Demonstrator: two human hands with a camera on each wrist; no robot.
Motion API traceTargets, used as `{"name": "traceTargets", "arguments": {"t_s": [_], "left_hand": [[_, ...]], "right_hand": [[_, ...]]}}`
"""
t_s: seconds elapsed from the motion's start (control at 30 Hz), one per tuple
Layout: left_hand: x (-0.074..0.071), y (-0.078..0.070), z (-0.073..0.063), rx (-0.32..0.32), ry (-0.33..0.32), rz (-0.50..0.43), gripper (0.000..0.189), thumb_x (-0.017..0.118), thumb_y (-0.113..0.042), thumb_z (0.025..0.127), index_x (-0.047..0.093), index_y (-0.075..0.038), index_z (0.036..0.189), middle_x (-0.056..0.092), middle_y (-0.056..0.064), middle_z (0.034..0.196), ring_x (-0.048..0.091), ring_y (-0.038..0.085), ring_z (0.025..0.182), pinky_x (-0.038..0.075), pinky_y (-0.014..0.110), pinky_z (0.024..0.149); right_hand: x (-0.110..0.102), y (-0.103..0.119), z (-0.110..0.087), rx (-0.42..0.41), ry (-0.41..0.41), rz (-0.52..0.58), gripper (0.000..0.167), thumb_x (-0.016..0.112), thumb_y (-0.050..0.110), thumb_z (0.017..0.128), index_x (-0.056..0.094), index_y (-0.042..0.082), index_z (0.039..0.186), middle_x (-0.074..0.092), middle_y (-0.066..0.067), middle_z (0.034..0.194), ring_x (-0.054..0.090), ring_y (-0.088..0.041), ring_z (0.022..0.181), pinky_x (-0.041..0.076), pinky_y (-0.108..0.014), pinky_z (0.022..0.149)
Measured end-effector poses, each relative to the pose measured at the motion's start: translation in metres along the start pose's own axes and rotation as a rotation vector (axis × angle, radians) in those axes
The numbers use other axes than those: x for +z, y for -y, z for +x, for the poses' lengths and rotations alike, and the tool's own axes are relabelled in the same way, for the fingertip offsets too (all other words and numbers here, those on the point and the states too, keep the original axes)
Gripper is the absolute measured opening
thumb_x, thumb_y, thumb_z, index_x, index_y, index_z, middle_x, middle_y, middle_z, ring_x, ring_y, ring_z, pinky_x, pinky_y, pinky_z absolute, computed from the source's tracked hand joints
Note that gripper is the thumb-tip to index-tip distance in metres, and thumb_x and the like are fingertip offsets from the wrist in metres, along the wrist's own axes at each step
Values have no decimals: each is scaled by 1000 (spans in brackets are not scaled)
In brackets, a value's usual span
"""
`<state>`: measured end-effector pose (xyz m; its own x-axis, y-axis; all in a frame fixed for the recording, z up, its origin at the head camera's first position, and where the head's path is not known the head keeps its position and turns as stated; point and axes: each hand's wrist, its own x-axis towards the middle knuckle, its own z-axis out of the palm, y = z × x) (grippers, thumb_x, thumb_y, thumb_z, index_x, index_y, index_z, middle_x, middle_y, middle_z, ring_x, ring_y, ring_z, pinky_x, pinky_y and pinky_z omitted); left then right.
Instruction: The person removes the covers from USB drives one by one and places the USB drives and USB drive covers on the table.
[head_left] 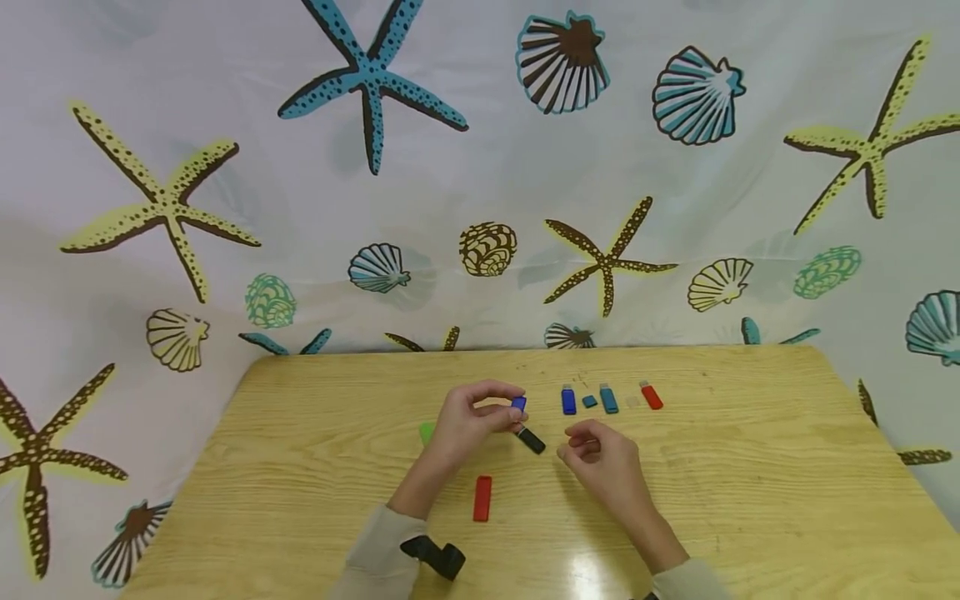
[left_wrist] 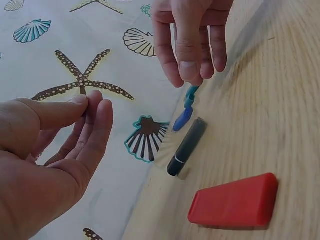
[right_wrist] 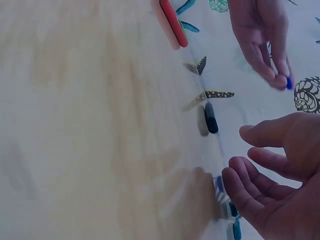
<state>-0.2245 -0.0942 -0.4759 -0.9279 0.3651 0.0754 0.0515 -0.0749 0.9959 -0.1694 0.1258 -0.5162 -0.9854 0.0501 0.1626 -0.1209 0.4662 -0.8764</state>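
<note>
My left hand (head_left: 467, 419) pinches a small blue cap (head_left: 518, 403) between thumb and fingertips, above the table. To its right, my right hand (head_left: 606, 462) hovers with loosely bent fingers and nothing in them. Between the hands lies a black stick with a silver band (head_left: 532, 440), apparently a USB flash drive. Behind the right hand, a blue flash drive (head_left: 568, 400), a teal flash drive (head_left: 608, 399) and a red flash drive (head_left: 652, 396) lie with metal plugs bare. A small teal cap (head_left: 589, 402) sits between the blue and teal drives.
A flat red oblong piece (head_left: 482, 498) lies nearer the front. Something green (head_left: 427, 432) shows partly behind the left forearm. A pale small piece (head_left: 632, 402) lies beside the red drive. The wooden table (head_left: 315, 467) meets a patterned cloth (head_left: 442, 192) at its back edge.
</note>
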Motion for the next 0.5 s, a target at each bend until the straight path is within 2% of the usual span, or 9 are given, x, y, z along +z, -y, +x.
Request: {"name": "traceTargets", "arguments": {"t_s": [0.17,0.27,0.37,0.5], "left_hand": [[0,10,15,-50,11,-21,30,71,5,94,65,12,123,65,22,114,74,34,97,62,42,88],[-1,16,25,-55,-5,28,30,73,4,93,66,12,121,66,21,114,74,30,96,62,40,86],[-1,21,34,-42,-18,118,26,73,4,93,68,10,118,69,20,113,73,32,95,63,41,83],[0,28,48,-26,-19,295,21,74,4,92,73,4,113,72,16,111,73,32,93,64,41,78]], "right_hand": [[10,2,-2,-46,10,19,18,80,0,86,73,-1,103,70,-7,92,67,-18,83,61,-25,72],[15,2,-3,-61,17,19,20,81,1,86,72,-1,104,70,-9,94,66,-18,84,61,-27,73],[19,3,-3,-75,21,3,23,82,2,85,72,0,105,70,-10,95,66,-19,85,60,-30,74],[22,4,-3,-82,13,-20,25,84,3,84,71,1,105,69,-10,96,66,-21,86,61,-33,76]]}}
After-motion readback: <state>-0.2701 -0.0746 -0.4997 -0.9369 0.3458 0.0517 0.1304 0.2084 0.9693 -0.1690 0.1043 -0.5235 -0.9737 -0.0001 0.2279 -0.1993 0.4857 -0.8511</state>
